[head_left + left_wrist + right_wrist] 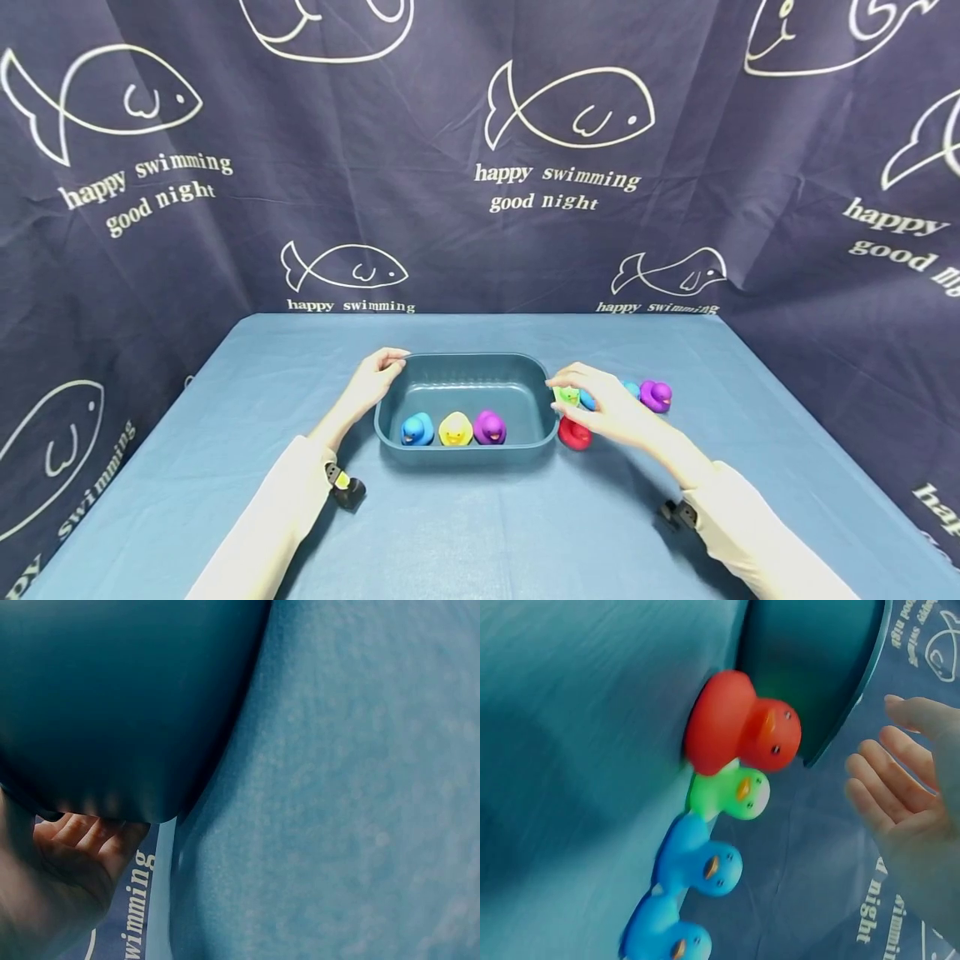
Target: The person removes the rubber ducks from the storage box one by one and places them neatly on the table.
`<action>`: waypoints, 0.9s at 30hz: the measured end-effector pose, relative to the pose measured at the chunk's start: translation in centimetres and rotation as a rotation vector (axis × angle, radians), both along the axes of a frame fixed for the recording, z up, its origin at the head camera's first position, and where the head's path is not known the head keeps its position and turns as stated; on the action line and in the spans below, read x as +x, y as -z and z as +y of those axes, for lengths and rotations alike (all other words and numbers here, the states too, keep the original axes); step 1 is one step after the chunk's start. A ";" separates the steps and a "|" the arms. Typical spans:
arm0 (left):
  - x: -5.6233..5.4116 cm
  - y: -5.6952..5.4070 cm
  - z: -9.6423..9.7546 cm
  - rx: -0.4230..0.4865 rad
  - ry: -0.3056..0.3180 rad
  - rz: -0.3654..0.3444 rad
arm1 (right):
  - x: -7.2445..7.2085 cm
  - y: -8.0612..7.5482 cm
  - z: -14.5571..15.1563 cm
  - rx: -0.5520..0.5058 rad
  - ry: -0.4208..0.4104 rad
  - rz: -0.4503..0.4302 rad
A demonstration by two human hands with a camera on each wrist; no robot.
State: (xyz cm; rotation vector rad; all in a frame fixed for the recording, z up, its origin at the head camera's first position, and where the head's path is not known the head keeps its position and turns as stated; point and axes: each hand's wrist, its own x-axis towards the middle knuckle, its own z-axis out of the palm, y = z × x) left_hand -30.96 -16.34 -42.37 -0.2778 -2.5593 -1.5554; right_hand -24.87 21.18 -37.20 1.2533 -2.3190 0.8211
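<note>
A dark teal plastic bin (pixel 465 398) holds a blue rubber duck (pixel 417 429), a yellow duck (pixel 456 430) and a purple duck (pixel 491 427) along its near wall. My left hand (pixel 373 379) grips the bin's rim at the far left corner, and in the left wrist view its fingers lie against the wall. Beside the right rim, my right hand (pixel 597 402) hovers with fingers spread and nothing held. Below it on the table are a red duck (pixel 724 724), a green duck (pixel 720 792) and two blue ducks, one nearer (pixel 686 855) and one farther along (pixel 654 928).
Another purple duck (pixel 657 397) sits at the right end of the duck group. Blue cloth covers the table (pixel 465 533). Behind it hangs a navy curtain (pixel 442 200) printed with white fish and lettering.
</note>
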 end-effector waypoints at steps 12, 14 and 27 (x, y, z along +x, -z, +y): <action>2.6 -3.0 1.0 0.007 0.027 0.013 | 0.0 -0.2 -3.2 0.055 -0.038 -0.086; 2.8 -3.2 1.1 0.008 0.023 0.010 | -0.1 -0.2 -3.6 0.062 -0.057 -0.088; 0.1 -0.2 0.0 0.006 0.013 0.011 | 0.0 0.1 -6.1 0.146 -0.065 -0.082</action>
